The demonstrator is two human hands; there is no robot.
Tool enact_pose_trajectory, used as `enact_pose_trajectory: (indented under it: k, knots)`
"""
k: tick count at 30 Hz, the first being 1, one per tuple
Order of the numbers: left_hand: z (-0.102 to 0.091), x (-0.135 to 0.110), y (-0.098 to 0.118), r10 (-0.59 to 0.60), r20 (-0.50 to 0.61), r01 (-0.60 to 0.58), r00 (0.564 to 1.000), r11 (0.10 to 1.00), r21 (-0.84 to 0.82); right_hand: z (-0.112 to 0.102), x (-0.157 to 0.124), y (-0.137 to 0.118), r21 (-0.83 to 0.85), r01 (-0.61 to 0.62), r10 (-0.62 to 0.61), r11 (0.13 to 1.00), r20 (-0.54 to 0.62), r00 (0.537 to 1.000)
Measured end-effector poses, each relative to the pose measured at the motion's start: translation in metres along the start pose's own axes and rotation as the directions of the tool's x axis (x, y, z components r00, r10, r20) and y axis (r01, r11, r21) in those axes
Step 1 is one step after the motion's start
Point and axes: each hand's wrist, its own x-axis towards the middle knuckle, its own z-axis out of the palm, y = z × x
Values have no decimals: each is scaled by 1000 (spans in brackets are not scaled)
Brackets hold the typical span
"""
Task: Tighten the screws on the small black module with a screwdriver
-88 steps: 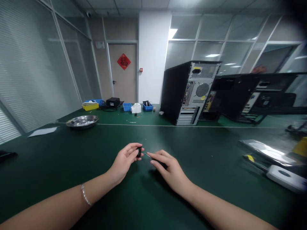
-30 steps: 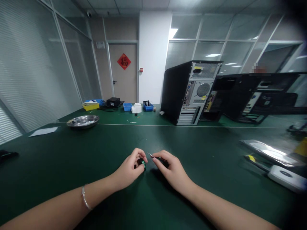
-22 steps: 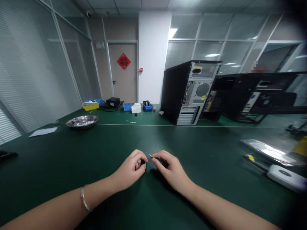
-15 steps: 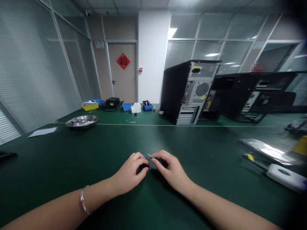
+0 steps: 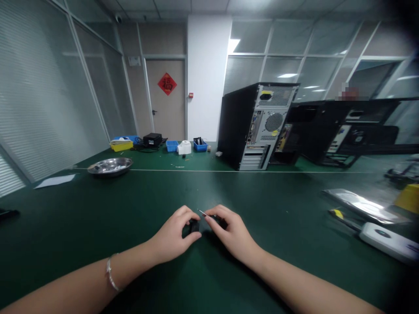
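My left hand (image 5: pixel 178 235) curls round a small black block-shaped piece (image 5: pixel 194 226), which shows between the fingers and the thumb. What kind of piece it is, I cannot make out. Just to the right, my right hand (image 5: pixel 231 224) pinches a thin metal tool (image 5: pixel 202 213), slim as a tweezer tip or a pin. Its bright point sticks out leftward, close to the left fingertips, and the rest is hidden in the palm. Both hands are low over the green table (image 5: pixel 157 192).
A metal bowl (image 5: pixel 109 172) of small parts stands at the back left. Black computer cases (image 5: pixel 238 126) stand at the back right. Small blue bins (image 5: pixel 200 147) line the far side. A white device (image 5: pixel 386 239) and a shiny tray (image 5: pixel 360 203) lie at right.
The left thumb and fingers have parted a little, so more of the black piece shows. The right hand keeps its pinch on the thin tool. The whole view has shifted slightly.
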Motion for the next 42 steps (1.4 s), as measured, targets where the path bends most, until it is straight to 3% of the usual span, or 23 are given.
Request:
enact_pose_trajectory:
  k: [3, 8, 15, 21, 27, 34, 38, 42]
  knots:
    - [0, 2, -1, -19, -15, 18, 1000, 997, -70, 0, 0, 0, -4, -6, 6, 1000, -3, 1000]
    - [1, 3, -4, -7, 41, 9, 999, 999, -47, 0, 1, 0, 6, 3, -3, 1000, 3, 1000]
    - [2, 3, -5, -27, 2, 27, 1000, 991, -129, 0, 1, 1, -9, 1, -1, 1000, 7, 1000]
    - [4, 8, -16, -99, -132, 53, 986, 948, -315, 2, -3, -3, -222, -30, 45, 975, 63, 997]
    - [3, 12, -18, -189, -86, 109, 978, 820, -561, 3, -6, -10, -418, -16, 86, 908, 147, 985]
    - [7, 11, -20, -185, -77, 97, 980, 775, -624, 2, -4, -3, -296, -49, 100, 954, 159, 982]
    - [7, 11, -21, -183, -40, 112, 982, 742, -661, 2, -3, -2, -85, -84, 91, 993, 83, 992]
    - [8, 10, -17, -135, 31, 118, 990, 712, -693, 1, -4, -5, 59, -13, 13, 998, 2, 1000]
